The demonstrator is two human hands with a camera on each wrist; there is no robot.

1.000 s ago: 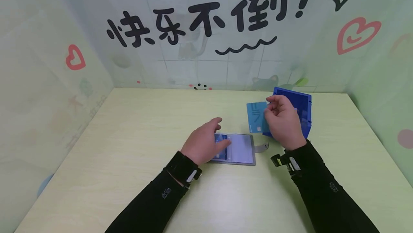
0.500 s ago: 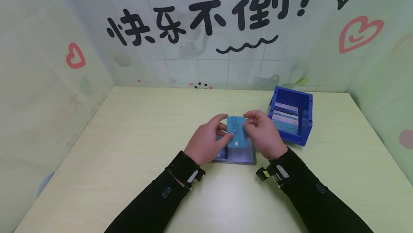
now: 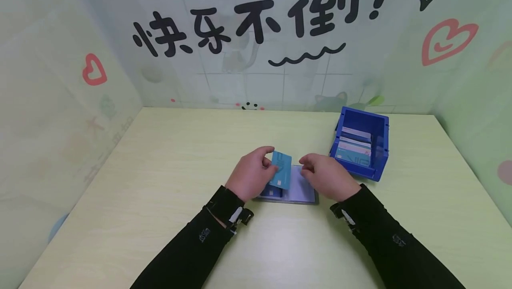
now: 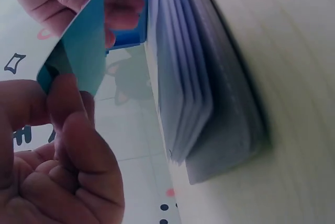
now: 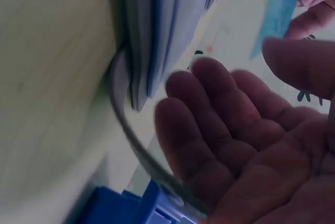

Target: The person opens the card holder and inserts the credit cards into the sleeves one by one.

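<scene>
Card (image 3: 281, 170) is in my left hand (image 3: 252, 178) alone now, pinched at its edge over the open holder (image 3: 294, 191) on the table (image 3: 160, 169). My right hand (image 3: 328, 177) has let go, fingers loose beside it, so the handover's done. Bin (image 3: 380, 146) sits well right.

card holder (image 3: 294, 191) on table (image 3: 160, 182), centre | bin (image 3: 362, 149) behind-right | cards (image 3: 354, 149) in bin

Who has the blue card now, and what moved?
The blue card went from the right hand, near the blue bin, to the left hand, which now pinches it over the open card holder. The right hand let go. Bin and holder stayed put.
</scene>
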